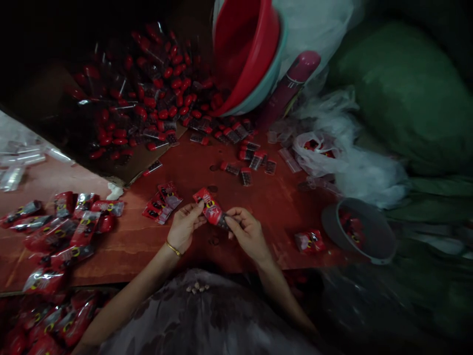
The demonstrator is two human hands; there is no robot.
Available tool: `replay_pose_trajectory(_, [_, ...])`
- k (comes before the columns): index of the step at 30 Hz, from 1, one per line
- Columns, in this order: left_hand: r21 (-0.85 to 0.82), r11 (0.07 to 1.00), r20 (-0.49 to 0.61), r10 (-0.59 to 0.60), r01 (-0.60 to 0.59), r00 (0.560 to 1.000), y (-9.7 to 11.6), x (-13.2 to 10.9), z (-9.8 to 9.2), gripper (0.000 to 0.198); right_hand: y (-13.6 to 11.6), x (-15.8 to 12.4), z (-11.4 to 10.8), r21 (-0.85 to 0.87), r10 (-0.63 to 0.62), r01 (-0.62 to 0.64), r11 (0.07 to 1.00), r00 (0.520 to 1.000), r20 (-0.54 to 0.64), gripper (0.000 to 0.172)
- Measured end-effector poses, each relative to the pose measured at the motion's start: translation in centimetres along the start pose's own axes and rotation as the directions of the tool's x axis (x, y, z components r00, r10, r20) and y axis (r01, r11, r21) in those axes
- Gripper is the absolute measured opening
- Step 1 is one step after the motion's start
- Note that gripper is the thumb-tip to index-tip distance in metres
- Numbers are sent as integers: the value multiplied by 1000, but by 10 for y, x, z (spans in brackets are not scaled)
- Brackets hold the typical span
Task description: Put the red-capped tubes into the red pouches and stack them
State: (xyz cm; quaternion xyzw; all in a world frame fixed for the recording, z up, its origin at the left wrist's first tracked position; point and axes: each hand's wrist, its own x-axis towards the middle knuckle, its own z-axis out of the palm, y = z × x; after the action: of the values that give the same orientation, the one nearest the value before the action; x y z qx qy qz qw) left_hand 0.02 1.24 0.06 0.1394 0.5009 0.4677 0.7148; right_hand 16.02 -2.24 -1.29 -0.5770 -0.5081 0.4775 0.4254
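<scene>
Over the reddish wooden table I hold a red printed packet (pixel 211 206) at a slant between both hands. My left hand (pixel 185 224), with a gold bracelet at the wrist, pinches its upper left part. Closed on the lower right end is my right hand (pixel 247 231), where a dark, see-through part of the packet shows beside the fingers. Left of my left hand lies a small stack of red printed wrappers (pixel 162 203). Beyond my hands are several small clear containers with red caps and dark contents, such as this container (pixel 246 176).
A cardboard box (pixel 142 165) spills red-capped containers at the back left. Filled red packets (pixel 83 229) lie at the left. Behind stand tilted red basin (pixel 244 54) and spray can (pixel 288 84). At right are a grey tub (pixel 380 241), plastic bags (pixel 369 172) and a wrapper pile (pixel 309 241).
</scene>
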Motion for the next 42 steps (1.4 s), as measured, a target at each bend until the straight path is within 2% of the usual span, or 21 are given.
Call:
replay_pose_trajectory(6, [18,990,96,135,-137,986,-9,-1,7,36,-7,5,7,18,-56,57,998,997,-53,18])
replay_pose_trajectory(13, [-53,990,41,136,-134,990,-14,1,16,36,-8,9,21,-23,-98,95,995,971,-219,16])
replay_pose_trajectory(16, [-38,988,39,150,-149,988,-15,0,19,35,-9,11,27,-5,-105,107,994,971,-217,15])
replay_pose_trajectory(20, [14,973,57,229,-230,972,-20,3,16,31,-10,14,34,59,-84,100,993,971,-226,16])
replay_pose_trajectory(25, [47,980,106,186,-192,977,-19,6,11,32,-2,11,43,206,-13,52,977,982,-186,16])
replay_pose_trajectory(29, [38,970,104,237,-242,966,-16,4,14,31,1,7,48,49,-86,102,994,963,-257,15])
replay_pose_trajectory(33, [-20,985,111,172,-171,979,-19,3,16,31,-3,10,51,-80,-180,162,984,922,-344,14])
replay_pose_trajectory(35, [-12,989,126,146,-146,981,-16,3,14,31,-7,11,51,-10,-150,154,988,944,-293,15])
replay_pose_trajectory(38, [-30,981,112,195,-193,974,-6,2,10,29,-12,11,48,153,-84,99,983,991,-103,20])
replay_pose_trajectory(40, [-58,974,99,226,-221,969,-1,2,9,31,-16,11,45,193,-60,59,979,998,-3,21])
replay_pose_trajectory(42, [-74,977,134,208,-200,969,1,0,7,32,-17,12,43,208,-45,41,977,999,13,17])
